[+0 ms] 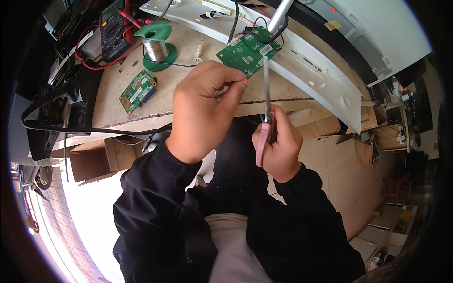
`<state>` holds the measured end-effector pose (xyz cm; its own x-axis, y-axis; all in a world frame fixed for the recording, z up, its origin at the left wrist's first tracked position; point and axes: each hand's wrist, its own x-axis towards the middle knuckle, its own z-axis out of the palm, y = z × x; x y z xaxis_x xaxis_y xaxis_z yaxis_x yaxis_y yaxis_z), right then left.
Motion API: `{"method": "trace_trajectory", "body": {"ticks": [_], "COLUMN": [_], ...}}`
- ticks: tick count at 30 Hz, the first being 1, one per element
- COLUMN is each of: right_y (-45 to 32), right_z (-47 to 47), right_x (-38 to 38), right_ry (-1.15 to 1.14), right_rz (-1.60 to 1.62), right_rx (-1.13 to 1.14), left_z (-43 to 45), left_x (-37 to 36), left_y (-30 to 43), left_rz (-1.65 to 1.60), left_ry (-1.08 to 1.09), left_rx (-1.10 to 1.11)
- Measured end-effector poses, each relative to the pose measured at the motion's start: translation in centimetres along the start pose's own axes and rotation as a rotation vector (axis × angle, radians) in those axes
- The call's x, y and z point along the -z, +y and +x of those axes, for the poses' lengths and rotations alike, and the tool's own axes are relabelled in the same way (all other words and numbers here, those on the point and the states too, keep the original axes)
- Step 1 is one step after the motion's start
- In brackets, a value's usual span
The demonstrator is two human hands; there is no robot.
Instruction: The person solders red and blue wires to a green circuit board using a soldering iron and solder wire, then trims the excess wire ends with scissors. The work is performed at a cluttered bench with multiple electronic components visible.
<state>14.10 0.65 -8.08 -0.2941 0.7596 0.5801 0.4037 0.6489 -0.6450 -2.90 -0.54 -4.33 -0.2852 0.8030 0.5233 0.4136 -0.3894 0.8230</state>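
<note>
My left hand (208, 95) pinches a small red piece (245, 80) between thumb and forefinger, at the near corner of a green circuit board (244, 53). Most of that piece is hidden by the fingertips, so I cannot tell what it is. The board carries a white label and has black and red wires over its far side. In my right hand (281, 145) is a pair of scissors (266, 92) with pink handles. Their blades point away from me, seen nearly edge-on, with the tip overlapping the board's right side in view; whether they touch cannot be told.
A solder spool (155, 49), a smaller circuit board (138, 91) and a multimeter (116, 32) with red leads occupy the bench's left. A long white plastic panel (318, 78) reaches past the bench edge at right. A black cable (95, 131) runs along the front; a cardboard box (95, 161) sits below.
</note>
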Motion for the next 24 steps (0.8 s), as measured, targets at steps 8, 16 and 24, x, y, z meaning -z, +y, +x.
{"method": "trace_trajectory", "body": {"ticks": [8, 16, 24], "right_y": [3.4, 2.1, 2.4], "right_z": [-4.9, -0.7, -0.1], "right_x": [2.6, 1.9, 0.9], "right_ry": [-0.043, -0.09, -0.056], "right_rz": [0.01, -0.06, -0.088], "right_rx": [0.131, 0.065, 0.146], "left_z": [0.1, 0.0, 0.0], "left_x": [0.2, -0.1, -0.3], "left_y": [0.2, 0.1, 0.1], "left_rz": [-0.129, -0.138, -0.111], "left_ry": [-0.058, -0.002, 0.029], "left_rx": [0.202, 0.149, 0.064]}}
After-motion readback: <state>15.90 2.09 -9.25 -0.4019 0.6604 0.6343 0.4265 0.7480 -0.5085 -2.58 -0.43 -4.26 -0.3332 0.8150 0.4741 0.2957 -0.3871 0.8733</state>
